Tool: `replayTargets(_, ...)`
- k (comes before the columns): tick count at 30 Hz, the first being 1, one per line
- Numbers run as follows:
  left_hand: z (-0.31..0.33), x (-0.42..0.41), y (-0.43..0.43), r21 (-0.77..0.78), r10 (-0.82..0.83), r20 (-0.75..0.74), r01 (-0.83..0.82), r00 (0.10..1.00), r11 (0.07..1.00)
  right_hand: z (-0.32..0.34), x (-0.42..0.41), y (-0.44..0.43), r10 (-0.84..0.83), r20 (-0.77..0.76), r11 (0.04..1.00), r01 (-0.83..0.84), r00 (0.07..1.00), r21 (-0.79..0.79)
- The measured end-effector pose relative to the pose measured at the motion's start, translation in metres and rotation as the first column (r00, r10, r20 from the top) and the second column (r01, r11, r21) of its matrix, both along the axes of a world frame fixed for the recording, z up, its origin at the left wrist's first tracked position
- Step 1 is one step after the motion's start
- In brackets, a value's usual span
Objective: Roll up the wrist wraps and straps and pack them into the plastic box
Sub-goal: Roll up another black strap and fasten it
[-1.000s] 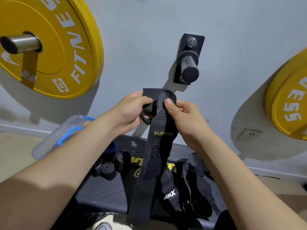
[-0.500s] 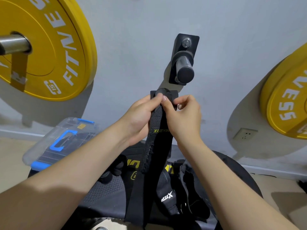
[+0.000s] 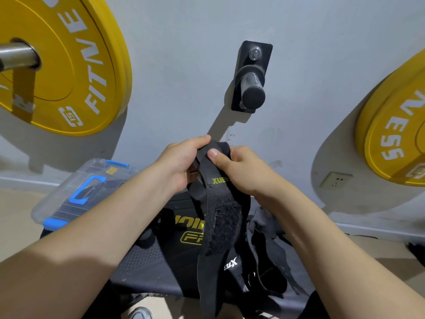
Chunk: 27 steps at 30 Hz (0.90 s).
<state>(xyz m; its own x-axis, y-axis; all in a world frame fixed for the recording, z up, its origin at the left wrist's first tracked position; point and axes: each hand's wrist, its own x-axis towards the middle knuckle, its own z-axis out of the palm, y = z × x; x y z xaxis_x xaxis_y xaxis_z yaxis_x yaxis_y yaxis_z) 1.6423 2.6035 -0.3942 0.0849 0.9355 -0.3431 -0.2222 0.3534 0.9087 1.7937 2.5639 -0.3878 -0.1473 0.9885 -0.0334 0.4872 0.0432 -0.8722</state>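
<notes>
Plastic box (image 3: 76, 192): clear, with blue latches and its lid on, at the left end of the black bench (image 3: 147, 265), behind the left forearm.
Rolled wraps (image 3: 147, 240): a dark roll shows on the bench just under the left forearm; mostly hidden, so the count is unclear.
Left hand (image 3: 179, 164): closed around the top end of the wrist wrap (image 3: 220, 217), fingers curled over the first fold and the thumb side tucked behind the fabric.
Wrist wrap: held up in front of the wall, above the bench; the top end is bunched between both hands and the long tail hangs straight down past the bench edge, hook-and-loop patch facing the camera.
Right hand (image 3: 243, 169): pinched shut on the same top end, thumb pressed flat on the fold from the front.
Loose straps (image 3: 264, 256): a black tangle lies on the bench, below the right forearm, not yet rolled.
Handling: the wrap looks light, soft and limp, so the roll likely loosens unless held tight; the rough patch may snag on other fabric.
Where to hold: best at the rolled core with fingertips on both edges, letting the tail feed in under slight tension.
</notes>
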Motion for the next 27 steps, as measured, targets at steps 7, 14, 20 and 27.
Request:
replayTargets(7, -0.001, -0.031, -0.013, 0.414, 0.252, -0.881, 0.393, 0.401, 0.821, -0.001, 0.016, -0.009, -0.185, 0.016, 0.983, 0.185, 0.983, -0.019)
replayTargets(14, -0.004, -0.038, -0.034, 0.483, 0.03, -0.852, 0.761, 0.523, 0.434, -0.015, 0.015, -0.005, -0.174, -0.3, 0.934, 0.061, 0.938, -0.352)
replayTargets(20, 0.0, -0.05, -0.028, 0.488, -0.012, -0.784, 0.629, 0.62, 0.605, -0.033, 0.026, 0.006, -0.171, -0.384, 0.887, -0.028, 0.907, -0.461)
replayTargets(27, -0.021, -0.059, -0.005, 0.364, -0.135, -0.553, 0.384, 0.822, 0.849, -0.114, 0.024, 0.012, 0.21, 0.747, 0.963, -0.001, 0.631, -0.27)
